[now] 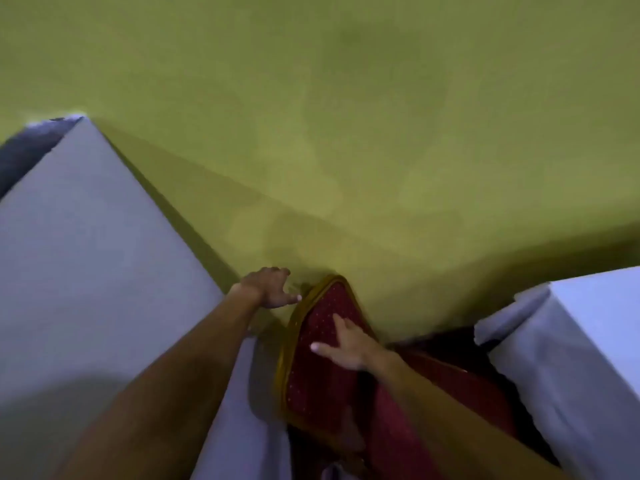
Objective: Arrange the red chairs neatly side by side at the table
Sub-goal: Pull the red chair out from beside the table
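The cloth-covered counter [86, 254] lies left of the left hand [268, 288], which hangs loosely open and grips nothing, thumb near the gilt frame. Just right of it stands the red chair [322, 386]. The right hand [346, 346] presses flat on its back, fingers spread. Better to grip the frame with both hands and steer it square to the counter edge.

Chair [322, 375] between two desks, lower centre of the frame.
Left desk [86, 254] fills the lower left, right desk [588, 341] the lower right, and floor [346, 116] spans the top. Right hand [346, 344] rests on the chair; left hand [268, 287] is just beside its upper left edge.
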Tool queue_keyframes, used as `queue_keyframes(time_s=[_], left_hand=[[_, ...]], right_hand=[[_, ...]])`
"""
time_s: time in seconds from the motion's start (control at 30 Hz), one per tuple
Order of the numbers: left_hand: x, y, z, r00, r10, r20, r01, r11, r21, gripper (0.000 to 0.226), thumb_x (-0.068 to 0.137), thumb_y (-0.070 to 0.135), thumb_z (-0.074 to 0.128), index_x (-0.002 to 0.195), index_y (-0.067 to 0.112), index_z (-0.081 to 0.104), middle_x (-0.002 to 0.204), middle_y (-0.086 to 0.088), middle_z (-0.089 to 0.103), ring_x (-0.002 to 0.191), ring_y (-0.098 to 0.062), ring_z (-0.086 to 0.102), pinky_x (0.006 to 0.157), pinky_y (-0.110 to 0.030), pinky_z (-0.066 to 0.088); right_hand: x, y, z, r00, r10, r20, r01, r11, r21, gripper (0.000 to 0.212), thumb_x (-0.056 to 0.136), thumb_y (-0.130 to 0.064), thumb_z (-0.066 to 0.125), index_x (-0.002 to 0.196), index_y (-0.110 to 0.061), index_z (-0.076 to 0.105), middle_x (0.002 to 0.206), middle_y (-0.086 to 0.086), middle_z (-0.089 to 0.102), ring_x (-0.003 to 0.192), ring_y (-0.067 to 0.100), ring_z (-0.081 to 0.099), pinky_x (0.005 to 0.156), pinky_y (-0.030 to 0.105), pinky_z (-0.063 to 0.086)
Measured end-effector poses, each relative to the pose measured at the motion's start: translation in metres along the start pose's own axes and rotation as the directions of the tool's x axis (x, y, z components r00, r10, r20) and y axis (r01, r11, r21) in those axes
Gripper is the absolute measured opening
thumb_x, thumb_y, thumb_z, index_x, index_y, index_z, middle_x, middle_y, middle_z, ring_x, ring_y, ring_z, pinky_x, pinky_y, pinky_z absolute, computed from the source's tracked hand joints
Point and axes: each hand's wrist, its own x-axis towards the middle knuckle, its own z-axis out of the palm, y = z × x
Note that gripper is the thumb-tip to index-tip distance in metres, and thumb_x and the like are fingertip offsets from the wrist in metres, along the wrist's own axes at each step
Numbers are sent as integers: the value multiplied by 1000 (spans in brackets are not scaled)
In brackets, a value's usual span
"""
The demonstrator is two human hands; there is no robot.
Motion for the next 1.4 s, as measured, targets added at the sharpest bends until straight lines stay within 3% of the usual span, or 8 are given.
queue_keyframes(time_s=[0.1,0.27,0.47,0.7,0.77,0.97,1.13,1.4], left_hand=[[25,-4,16,996,74,48,-74,997,-4,84,89,67,51,148,11,32,149,-16,45,133,-34,46,104,-47,43],[58,-2,37,970,208,128,-214,976,34,78,95,62,45,153,13,23,151,-17,42,135,-34,45,104,-41,41],[81,10,49,925,312,216,-342,932,121,80,98,52,45,157,12,7,150,-21,43,130,-37,49,104,-42,44],[90,20,47,900,381,211,-424,877,226,81,98,50,43,156,5,7,147,-23,44,130,-38,49,102,-39,44],[91,25,53,891,414,184,-449,862,236,83,98,49,42,156,2,6,151,-24,38,134,-37,44,107,-38,40],[90,60,73,849,495,185,-527,821,219,89,97,55,32,154,2,-12,164,-18,-13,153,-29,-6,124,-42,6],[89,87,80,778,605,171,-629,744,228,96,89,70,21,156,9,-13,162,-11,-21,152,-24,-13,124,-40,-1],[72,102,88,619,751,231,-779,548,305,109,73,97,18,158,30,7,161,-9,-21,152,-24,-9,119,-36,-9]], right_hand=[[23,-23,47,1000,18,19,-19,995,100,117,82,-82,48,159,-17,-11,167,17,-9,154,34,4,124,47,16],[49,-50,106,985,85,-150,-51,975,215,133,74,-85,54,156,-8,-17,164,20,-21,154,36,-5,124,46,13],[60,-59,123,955,135,-265,-90,980,175,112,88,-56,52,153,-3,-22,163,24,-19,153,39,-9,125,45,5],[56,-64,109,945,172,-278,-136,980,146,105,93,-50,52,154,1,-16,164,24,-16,153,37,-7,125,45,5],[50,-60,104,936,191,-295,-152,977,151,99,97,-46,49,154,1,-16,164,22,-15,154,36,-8,125,46,6],[25,-30,97,911,241,-334,-185,964,192,87,101,-39,40,155,-2,-16,166,18,-16,154,31,-11,126,42,3],[-8,-8,102,892,298,-339,-220,943,251,91,94,-36,44,157,-4,-13,166,15,-14,155,27,-10,126,40,3],[-66,14,123,889,347,-297,-252,915,315,86,95,-24,46,158,-6,-11,167,13,-13,155,23,-10,126,35,0]])
